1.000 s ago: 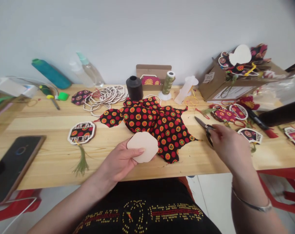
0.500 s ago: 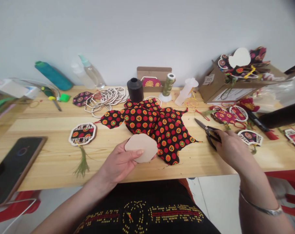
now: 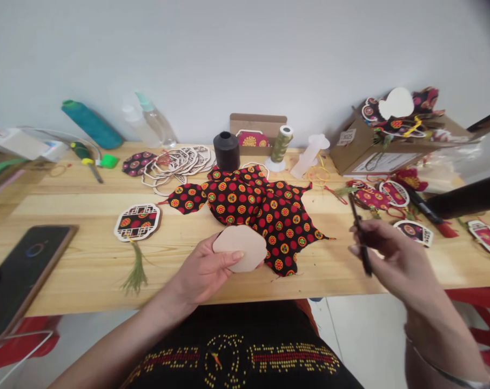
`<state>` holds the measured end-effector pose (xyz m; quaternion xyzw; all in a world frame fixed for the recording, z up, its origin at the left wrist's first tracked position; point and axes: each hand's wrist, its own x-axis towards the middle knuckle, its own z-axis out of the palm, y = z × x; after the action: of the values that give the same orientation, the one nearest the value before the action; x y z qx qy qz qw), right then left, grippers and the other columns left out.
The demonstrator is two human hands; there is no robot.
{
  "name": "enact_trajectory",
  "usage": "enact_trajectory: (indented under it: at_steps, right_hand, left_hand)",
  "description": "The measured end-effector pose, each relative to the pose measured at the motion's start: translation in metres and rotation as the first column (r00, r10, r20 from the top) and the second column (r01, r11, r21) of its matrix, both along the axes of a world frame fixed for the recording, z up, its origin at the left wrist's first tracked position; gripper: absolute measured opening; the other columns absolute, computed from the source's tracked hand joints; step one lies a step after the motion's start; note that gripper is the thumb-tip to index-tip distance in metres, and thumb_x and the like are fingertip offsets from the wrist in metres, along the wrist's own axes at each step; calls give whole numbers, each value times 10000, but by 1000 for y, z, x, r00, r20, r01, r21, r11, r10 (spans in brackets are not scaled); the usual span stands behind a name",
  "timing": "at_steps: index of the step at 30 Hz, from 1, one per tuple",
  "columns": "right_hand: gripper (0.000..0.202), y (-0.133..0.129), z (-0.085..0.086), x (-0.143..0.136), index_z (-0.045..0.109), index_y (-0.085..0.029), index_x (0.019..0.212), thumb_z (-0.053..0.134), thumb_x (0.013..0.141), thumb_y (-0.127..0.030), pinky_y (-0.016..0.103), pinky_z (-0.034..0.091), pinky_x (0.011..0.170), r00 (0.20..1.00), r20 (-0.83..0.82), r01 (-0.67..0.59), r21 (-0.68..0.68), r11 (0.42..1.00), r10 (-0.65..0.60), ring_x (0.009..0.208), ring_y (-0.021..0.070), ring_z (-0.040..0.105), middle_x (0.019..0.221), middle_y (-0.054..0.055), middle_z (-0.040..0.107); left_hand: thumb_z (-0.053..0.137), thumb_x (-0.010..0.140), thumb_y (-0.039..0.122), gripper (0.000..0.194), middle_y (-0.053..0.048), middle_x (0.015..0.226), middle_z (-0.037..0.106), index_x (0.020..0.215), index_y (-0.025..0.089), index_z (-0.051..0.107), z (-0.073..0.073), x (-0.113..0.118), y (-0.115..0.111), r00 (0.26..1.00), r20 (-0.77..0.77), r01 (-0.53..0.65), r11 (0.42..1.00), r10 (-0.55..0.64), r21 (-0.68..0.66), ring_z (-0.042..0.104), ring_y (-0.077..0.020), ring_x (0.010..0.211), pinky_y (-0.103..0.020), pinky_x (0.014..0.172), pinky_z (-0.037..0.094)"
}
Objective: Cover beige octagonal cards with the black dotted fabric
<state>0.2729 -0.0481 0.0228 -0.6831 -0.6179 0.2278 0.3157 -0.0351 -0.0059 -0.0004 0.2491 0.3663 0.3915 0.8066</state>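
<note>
Scissors (image 3: 362,237) changed most: half a second ago laid flat-on beside the cloth's right-hand point, now turned nearly edge-on and tilted, tip angled away toward the wall, still in the right hand (image 3: 396,262). Right fingers bent round the handles, closed onto them; from this angle cannot tell whether the blades are parted. Left hand (image 3: 202,270) little shifted, holding a pale panel (image 3: 240,246) with notched corners, thumb across the near face, remaining fingers behind and mostly hidden; grip closed to the panel's thickness. Panel held over the near edge of the black-and-red patterned cloth (image 3: 283,232), covering part of it; cloth spread mid-surface (image 3: 82,275), pointed edges fanning right and left. Just beyond the cloth, a black spool (image 3: 227,152); right of that, an olive thread spool (image 3: 282,146). Left of the cloth, a framed ornament (image 3: 138,222) lies flat, green tassel (image 3: 135,273) trailing toward the near edge; farther left, a phone (image 3: 24,275), screen up. Behind, a heap of lattice frames (image 3: 188,160). Close by the right hand, a fan-shaped ornament (image 3: 415,231); beyond, a carton (image 3: 394,154) heaped with patterned pieces (image 3: 398,127).
</note>
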Motion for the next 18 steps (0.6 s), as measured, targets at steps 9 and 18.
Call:
enact_trajectory:
  at_steps: [9,18]
  right_hand:
    - [383,12,4,-74,525,-192,759,645,744,-555,282,315,574,850,-218,-519,-185,835,480,663,148,411,745,3,512]
    - [304,14,2,-78,461,-198,678,695,748,-379,254,267,523,843,-276,-529,-272,804,462,614,107,326,665,-51,405]
  left_hand:
    - [747,679,108,240,-83,903,754,913,160,739,2,0,-4,999,-23,26,999,-26,22,704,-224,827,-340,787,566]
    - [730,697,94,254,-58,895,755,936,181,744,-3,-1,-6,998,16,67,997,-68,46,699,-192,827,-296,786,560]
